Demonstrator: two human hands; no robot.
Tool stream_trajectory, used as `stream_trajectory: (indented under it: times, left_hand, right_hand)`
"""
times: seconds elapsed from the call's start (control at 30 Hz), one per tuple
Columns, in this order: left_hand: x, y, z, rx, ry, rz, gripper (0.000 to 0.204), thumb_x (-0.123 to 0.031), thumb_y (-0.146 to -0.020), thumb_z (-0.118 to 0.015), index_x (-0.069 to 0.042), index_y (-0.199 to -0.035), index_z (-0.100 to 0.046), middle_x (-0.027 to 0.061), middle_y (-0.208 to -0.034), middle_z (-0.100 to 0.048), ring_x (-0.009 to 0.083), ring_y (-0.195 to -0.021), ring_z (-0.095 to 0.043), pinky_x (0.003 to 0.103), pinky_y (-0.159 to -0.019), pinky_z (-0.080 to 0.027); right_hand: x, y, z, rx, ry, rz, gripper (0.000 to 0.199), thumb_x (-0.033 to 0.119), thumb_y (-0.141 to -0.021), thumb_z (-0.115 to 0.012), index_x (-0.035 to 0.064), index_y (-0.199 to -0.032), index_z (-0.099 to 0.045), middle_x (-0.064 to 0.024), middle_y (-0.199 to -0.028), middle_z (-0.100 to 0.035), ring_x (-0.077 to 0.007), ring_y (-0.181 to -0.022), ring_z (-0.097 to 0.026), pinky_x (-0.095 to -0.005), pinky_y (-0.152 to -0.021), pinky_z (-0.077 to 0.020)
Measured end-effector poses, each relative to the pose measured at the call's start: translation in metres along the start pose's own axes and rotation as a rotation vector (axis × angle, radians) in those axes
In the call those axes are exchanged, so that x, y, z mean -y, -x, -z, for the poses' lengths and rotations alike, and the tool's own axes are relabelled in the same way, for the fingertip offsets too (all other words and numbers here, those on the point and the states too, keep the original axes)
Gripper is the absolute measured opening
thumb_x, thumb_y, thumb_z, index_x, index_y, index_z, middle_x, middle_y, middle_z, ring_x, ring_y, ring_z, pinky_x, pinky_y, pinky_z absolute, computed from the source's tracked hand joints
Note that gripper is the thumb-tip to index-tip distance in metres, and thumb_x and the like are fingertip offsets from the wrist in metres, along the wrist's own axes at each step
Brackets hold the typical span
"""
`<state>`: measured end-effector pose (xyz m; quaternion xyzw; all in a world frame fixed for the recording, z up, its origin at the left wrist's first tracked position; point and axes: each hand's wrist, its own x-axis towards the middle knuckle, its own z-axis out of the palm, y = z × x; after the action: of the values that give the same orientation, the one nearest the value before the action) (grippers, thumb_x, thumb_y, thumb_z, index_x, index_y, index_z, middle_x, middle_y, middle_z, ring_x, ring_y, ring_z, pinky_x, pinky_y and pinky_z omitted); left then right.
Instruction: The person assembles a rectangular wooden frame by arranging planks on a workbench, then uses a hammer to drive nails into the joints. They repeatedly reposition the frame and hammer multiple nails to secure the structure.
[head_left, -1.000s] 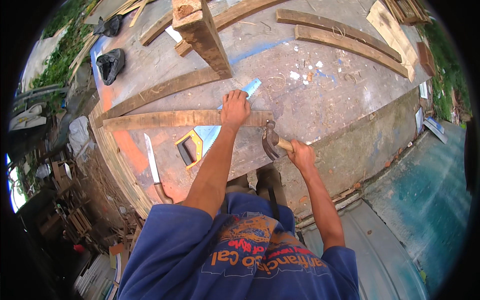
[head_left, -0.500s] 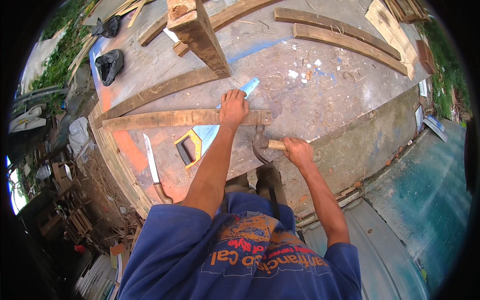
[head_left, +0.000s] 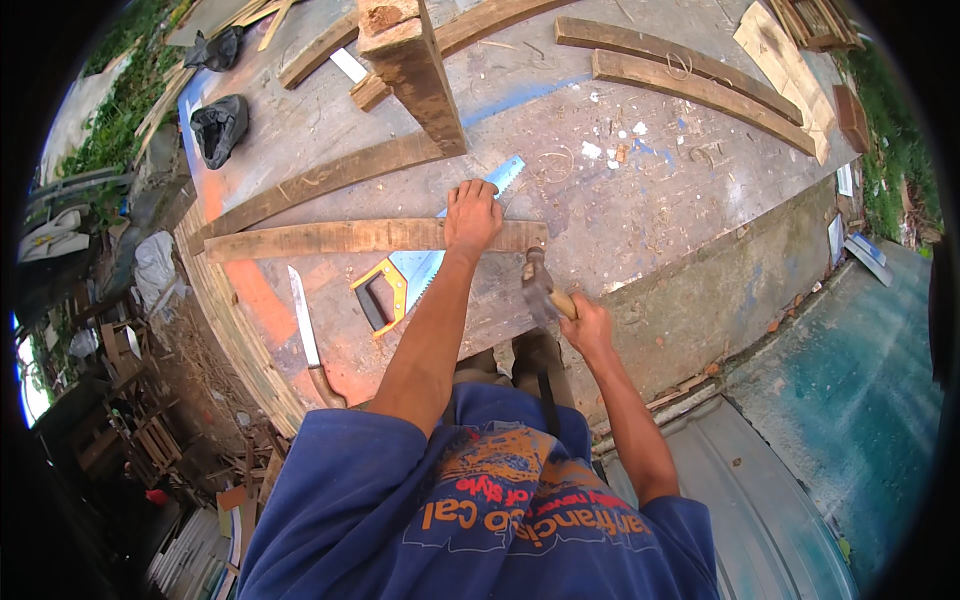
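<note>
My left hand (head_left: 473,215) is wrapped over a wooden plank (head_left: 330,238), pressing it near its right end. Beneath the plank, a handsaw (head_left: 415,265) with a blue blade and a yellow-and-black handle lies aslant. In my right hand (head_left: 588,324) is a claw hammer (head_left: 538,283), gripped by its wooden handle. The hammer's head is close to the plank's right end; whether it touches the wood I cannot tell. To the left of my left forearm lies a long knife (head_left: 305,325) with a brown wooden handle.
An upright wooden post (head_left: 415,80) rises beyond my left hand, joined to a long beam (head_left: 320,180). Two beams (head_left: 700,85) lie at the far right, beside a pale board (head_left: 780,70). Black plastic bags (head_left: 218,130) rest at the far left. Wood shavings litter the worktable (head_left: 580,240).
The hammer has turned in my right hand, its head tilting and shifting slightly right. My right hand has moved a little left and down. My left hand stays on the plank.
</note>
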<state>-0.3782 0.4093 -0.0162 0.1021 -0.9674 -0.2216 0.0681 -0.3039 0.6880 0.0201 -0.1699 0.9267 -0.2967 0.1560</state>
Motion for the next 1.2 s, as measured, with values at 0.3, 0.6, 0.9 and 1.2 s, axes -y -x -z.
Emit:
stream_trajectory:
  times: [0.3, 0.6, 0.9, 1.2]
  left_hand:
    - [0.002, 0.000, -0.001, 0.105, -0.067, 0.004, 0.024, -0.015, -0.086, -0.060, -0.012, -0.109, -0.066, 0.0052, -0.114, -0.060, 0.0226, -0.117, -0.051, 0.043, -0.103, -0.035]
    - [0.005, -0.003, -0.006, 0.053, -0.088, -0.052, 0.027, -0.010, -0.088, -0.056, -0.015, -0.113, -0.066, 0.0045, -0.116, -0.059, 0.0219, -0.119, -0.051, 0.045, -0.105, -0.033]
    - [0.005, 0.001, -0.005, 0.051, -0.034, -0.052, 0.022, -0.014, -0.088, -0.058, -0.012, -0.109, -0.065, 0.0071, -0.113, -0.062, 0.0254, -0.117, -0.053, 0.045, -0.104, -0.035]
    - [-0.014, -0.004, -0.004, -0.019, 0.065, -0.187, 0.025, -0.021, -0.088, -0.067, -0.009, -0.110, -0.069, 0.0060, -0.112, -0.066, 0.0252, -0.114, -0.055, 0.045, -0.102, -0.035]
  right_hand:
    - [0.016, 0.023, -0.020, -0.142, -0.295, -0.079, 0.019, 0.013, -0.080, -0.069, -0.0016, -0.086, -0.059, -0.0260, -0.070, -0.062, -0.0462, -0.071, -0.064, -0.0451, -0.057, -0.0509]
    - [0.035, 0.011, -0.037, -0.263, -0.324, -0.161, 0.019, 0.014, -0.084, -0.070, -0.0041, -0.086, -0.064, -0.0168, -0.067, -0.064, -0.0322, -0.059, -0.067, -0.0386, -0.054, -0.0504]
    - [0.073, 0.023, -0.014, -0.384, -0.486, -0.239, 0.018, 0.015, -0.091, -0.069, -0.0003, -0.082, -0.066, -0.0126, -0.064, -0.059, -0.0293, -0.054, -0.057, -0.0413, -0.053, -0.0449]
    - [0.029, 0.088, -0.006, -0.399, -0.517, -0.508, 0.035, 0.023, -0.094, -0.069, -0.0011, -0.071, -0.056, -0.0023, -0.057, -0.050, -0.0111, -0.056, -0.046, -0.0350, -0.052, -0.0392]
